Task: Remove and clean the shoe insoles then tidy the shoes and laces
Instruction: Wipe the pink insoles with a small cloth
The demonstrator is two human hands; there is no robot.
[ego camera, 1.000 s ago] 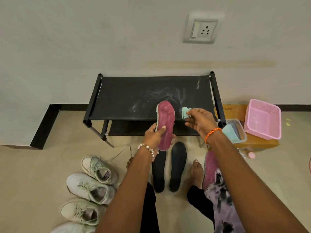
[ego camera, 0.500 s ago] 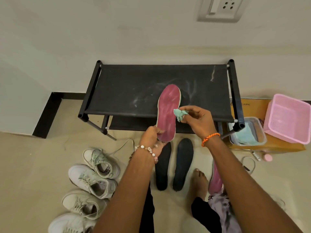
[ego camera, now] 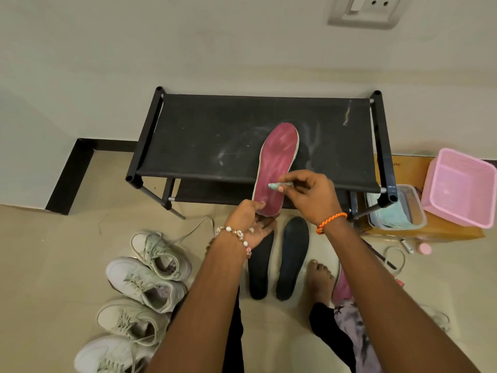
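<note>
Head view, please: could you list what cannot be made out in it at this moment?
- Second pink insole: mostly hidden behind the right forearm.
- Nearest white shoe: cut off by the bottom edge.
- Clear container: contents partly blocked by the rack post.
- Wall socket: cropped at the top edge.

Head-worn view, steeply downward, close over hands [ego camera: 312, 196]

Second dark-pink foam insole [ego camera: 342, 288] mostly hidden behind right forearm & foot. Bottom white lace-up sneaker [ego camera: 107, 355] cut by frame edge. White wall socket [ego camera: 365, 10] cropped at top.
</note>
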